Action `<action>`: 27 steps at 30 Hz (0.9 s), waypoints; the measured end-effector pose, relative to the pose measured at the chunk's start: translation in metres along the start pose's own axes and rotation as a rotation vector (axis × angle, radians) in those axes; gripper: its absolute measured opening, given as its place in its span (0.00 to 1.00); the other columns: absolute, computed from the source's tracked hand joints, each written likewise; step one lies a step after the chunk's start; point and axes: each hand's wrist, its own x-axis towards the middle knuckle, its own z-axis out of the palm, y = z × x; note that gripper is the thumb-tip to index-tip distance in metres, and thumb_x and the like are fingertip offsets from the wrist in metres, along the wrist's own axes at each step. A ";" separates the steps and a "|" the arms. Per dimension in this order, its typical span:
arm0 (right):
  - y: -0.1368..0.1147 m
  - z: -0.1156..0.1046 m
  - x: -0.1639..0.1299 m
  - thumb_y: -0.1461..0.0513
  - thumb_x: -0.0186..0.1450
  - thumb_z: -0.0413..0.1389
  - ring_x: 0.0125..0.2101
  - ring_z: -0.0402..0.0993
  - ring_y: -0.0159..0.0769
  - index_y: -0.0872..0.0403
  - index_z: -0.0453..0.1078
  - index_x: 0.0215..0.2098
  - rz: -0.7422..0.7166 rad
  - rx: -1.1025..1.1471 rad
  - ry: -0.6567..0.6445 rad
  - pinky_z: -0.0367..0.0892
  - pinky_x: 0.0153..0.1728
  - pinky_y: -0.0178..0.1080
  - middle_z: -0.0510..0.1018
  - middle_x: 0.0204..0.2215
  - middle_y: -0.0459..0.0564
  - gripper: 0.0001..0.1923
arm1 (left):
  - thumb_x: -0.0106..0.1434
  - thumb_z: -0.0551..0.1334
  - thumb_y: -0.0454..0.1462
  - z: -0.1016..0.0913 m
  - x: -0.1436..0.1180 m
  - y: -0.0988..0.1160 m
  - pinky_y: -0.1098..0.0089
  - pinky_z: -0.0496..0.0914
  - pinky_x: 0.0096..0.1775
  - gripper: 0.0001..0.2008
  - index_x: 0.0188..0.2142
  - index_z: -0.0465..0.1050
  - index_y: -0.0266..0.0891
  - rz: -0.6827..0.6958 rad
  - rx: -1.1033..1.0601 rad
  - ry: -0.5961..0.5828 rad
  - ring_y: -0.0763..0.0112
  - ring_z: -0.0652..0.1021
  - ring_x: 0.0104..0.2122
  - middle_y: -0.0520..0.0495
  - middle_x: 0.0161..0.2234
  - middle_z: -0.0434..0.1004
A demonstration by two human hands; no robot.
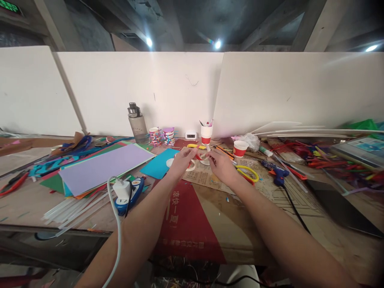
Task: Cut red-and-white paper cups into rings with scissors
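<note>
My left hand (182,161) and my right hand (222,164) are close together over the middle of the table, fingers pinched. A small red and white curled paper strip (200,155) stretches between their fingertips, both hands gripping it. White ring-like pieces (191,165) sit just below the fingers, partly covered by my left hand. Behind the hands lies a yellow-handled tool (196,147), and a red and white paper cup (206,135) with pens in it stands farther back. Another red and white paper cup (240,148) is right of my right hand.
Coloured paper sheets (108,166) lie at left, near a blue power strip (130,196) with a white plug and cable. Farther back stand a water bottle (138,124) and decorated cup stacks (155,136). A blue glue gun (277,174) and scissors with yellow handles (249,174) lie right.
</note>
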 end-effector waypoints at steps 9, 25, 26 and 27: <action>-0.014 -0.008 -0.001 0.61 0.67 0.55 0.42 0.74 0.41 0.53 0.71 0.47 0.092 0.192 0.264 0.71 0.40 0.41 0.75 0.47 0.57 0.11 | 0.52 0.72 0.51 0.008 -0.006 0.004 0.71 0.64 0.32 0.19 0.30 0.75 0.37 0.033 -0.199 -0.116 0.74 0.71 0.29 0.49 0.29 0.76; -0.011 -0.017 0.003 0.63 0.67 0.52 0.29 0.72 0.36 0.53 0.76 0.30 0.290 0.145 0.116 0.65 0.35 0.36 0.81 0.28 0.49 0.12 | 0.55 0.68 0.57 0.020 -0.011 0.000 0.70 0.66 0.31 0.25 0.33 0.75 0.36 -0.130 -0.475 -0.122 0.70 0.76 0.32 0.42 0.35 0.78; -0.012 -0.017 0.003 0.63 0.67 0.52 0.28 0.72 0.36 0.53 0.77 0.31 0.295 0.149 0.108 0.65 0.35 0.36 0.81 0.28 0.49 0.12 | 0.55 0.69 0.55 0.019 -0.010 -0.002 0.71 0.66 0.31 0.24 0.35 0.76 0.36 -0.120 -0.443 -0.083 0.71 0.76 0.32 0.43 0.36 0.78; -0.012 -0.017 0.003 0.63 0.67 0.53 0.28 0.72 0.36 0.53 0.77 0.31 0.295 0.152 0.099 0.65 0.35 0.36 0.82 0.28 0.49 0.12 | 0.54 0.70 0.53 0.019 -0.009 -0.003 0.71 0.67 0.31 0.22 0.37 0.76 0.37 -0.101 -0.396 -0.047 0.72 0.75 0.32 0.44 0.36 0.78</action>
